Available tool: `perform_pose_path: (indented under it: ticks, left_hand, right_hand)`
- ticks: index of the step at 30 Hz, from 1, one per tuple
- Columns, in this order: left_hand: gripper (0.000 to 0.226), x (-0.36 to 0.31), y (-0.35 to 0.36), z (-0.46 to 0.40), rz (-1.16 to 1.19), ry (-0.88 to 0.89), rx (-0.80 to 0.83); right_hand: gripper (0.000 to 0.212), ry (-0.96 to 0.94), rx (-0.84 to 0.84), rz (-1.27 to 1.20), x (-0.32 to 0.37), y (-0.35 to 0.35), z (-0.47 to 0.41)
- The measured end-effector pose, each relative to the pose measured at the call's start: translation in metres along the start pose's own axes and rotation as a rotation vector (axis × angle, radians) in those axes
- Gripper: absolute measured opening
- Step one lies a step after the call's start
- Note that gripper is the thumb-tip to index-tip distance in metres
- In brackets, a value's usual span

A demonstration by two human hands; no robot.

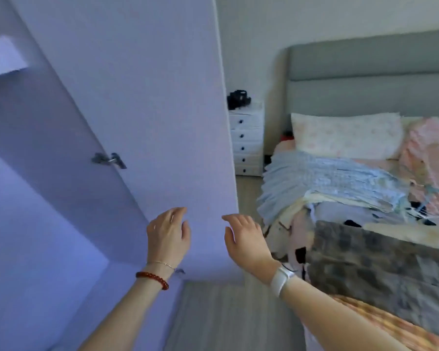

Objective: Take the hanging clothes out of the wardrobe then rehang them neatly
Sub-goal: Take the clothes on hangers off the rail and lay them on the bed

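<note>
**Mira:** Both hands are up and empty at the lower centre of the frame. Her left hand, the one with the red bead bracelet on its wrist, has loosely curled, parted fingers in front of the pale lilac wardrobe door. I cannot tell whether it touches the door. Her right hand, above the white wrist strap, is likewise open and slack, level with the door's edge.

**Jon:** And the clothes?

**Mira:** Right of the hands, on the bed: a heap of pale blue, cream and pink garments lies across the mattress, behind a grey mottled blanket. Further up sit a white floral pillow and the grey padded headboard. A white chest of drawers stands between door and bed.

**Jon:** So which step is this?

**Mira:** Judging by the pile, the taking-out looks largely done. The wardrobe interior at the left of the frame shows only bare panels and a metal hinge, no rail or hangers visible from here.

**Jon:** Next move?

**Mira:** Probably turning right to the heap and lifting one garment, ideally by its hanger if it has one; I can't make out hangers in the pile.
</note>
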State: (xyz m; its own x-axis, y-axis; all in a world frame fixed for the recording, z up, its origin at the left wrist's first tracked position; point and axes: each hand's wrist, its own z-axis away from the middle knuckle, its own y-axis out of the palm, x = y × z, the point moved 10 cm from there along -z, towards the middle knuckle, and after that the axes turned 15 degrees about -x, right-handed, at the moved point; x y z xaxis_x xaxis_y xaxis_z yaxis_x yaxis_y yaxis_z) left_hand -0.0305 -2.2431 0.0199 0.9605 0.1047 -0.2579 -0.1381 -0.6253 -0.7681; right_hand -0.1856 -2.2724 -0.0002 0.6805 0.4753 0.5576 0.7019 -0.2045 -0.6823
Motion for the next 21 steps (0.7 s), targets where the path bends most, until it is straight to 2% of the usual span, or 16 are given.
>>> perform_pose_path:
  ticks: [5, 9, 11, 15, 17, 21]
  left_hand:
    - [0.04, 0.149, -0.096, 0.018, -0.237, -0.281, -0.135]
    - [0.044, 0.222, -0.175, 0.061, -0.397, -0.491, -0.284]
    - [0.045, 0.25, -0.215, 0.086, -0.473, -0.582, -0.354]
    - [0.045, 0.288, -0.293, 0.14, -0.639, -0.777, -0.477]
    - [0.05, 0.299, -0.326, 0.165, -0.709, -0.85, -0.536]
    - [0.041, 0.328, -0.377, 0.21, -0.758, -1.124, -0.606]
  right_hand:
    - [0.041, -0.269, 0.152, -0.139, 0.133, 0.09, -0.015]
    - [0.07, -0.44, 0.342, -0.235, 0.225, 0.148, -0.001]
    - [0.067, -0.55, 0.362, -0.311, 0.271, 0.165, 0.009]
    - [0.065, -0.753, 0.595, -0.369, 0.35, 0.203, 0.05]
    - [0.063, -0.815, 0.648, -0.417, 0.387, 0.211, 0.067]
    - [0.043, -0.919, 0.689, -0.494, 0.456, 0.226, 0.099]
